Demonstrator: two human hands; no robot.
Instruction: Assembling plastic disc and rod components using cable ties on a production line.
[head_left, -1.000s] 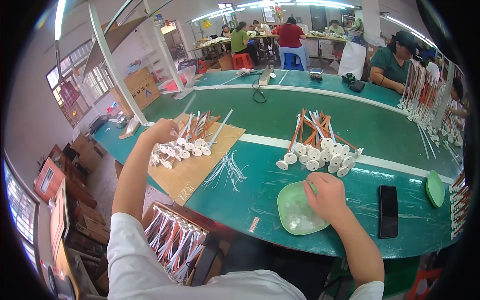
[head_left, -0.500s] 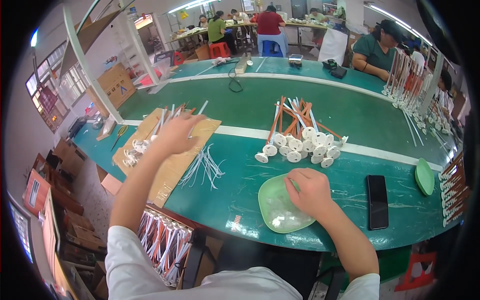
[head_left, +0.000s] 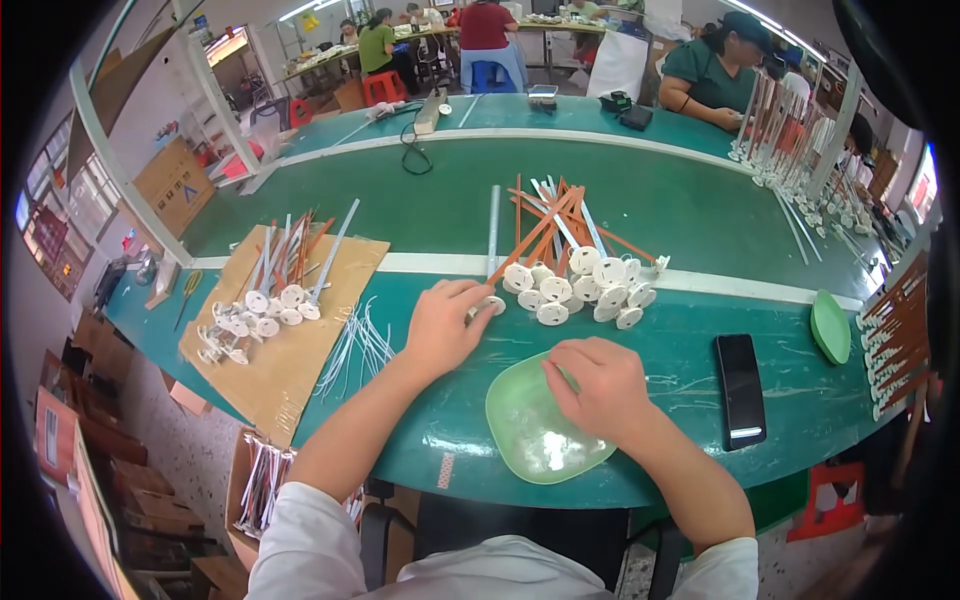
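My left hand (head_left: 445, 325) has its thumb and index finger around a white round disc (head_left: 491, 305) with a long pale grey strip (head_left: 494, 225) pointing away from me. This piece lies at the left side of a pile of similar white discs (head_left: 585, 285) with brown and grey strips. Over the right part of a green plate (head_left: 520, 410), my right hand (head_left: 600, 385) is closed in a pinch. What its fingertips hold, if anything, is hidden. The plate shows small clear bits that I cannot make out.
On the left, cardboard (head_left: 285, 370) bears more disc-and-strip pieces (head_left: 255, 315), with thin white ties (head_left: 357, 345) beside it. A black phone (head_left: 740, 390) and a second green dish (head_left: 829, 327) lie to the right. Across the table sits a co-worker (head_left: 710, 75) near upright strips.
My left hand has moved right from the cardboard to the middle pile, bringing a disc with a grey strip. My right hand stays pinched over the plate. The view has shifted slightly.
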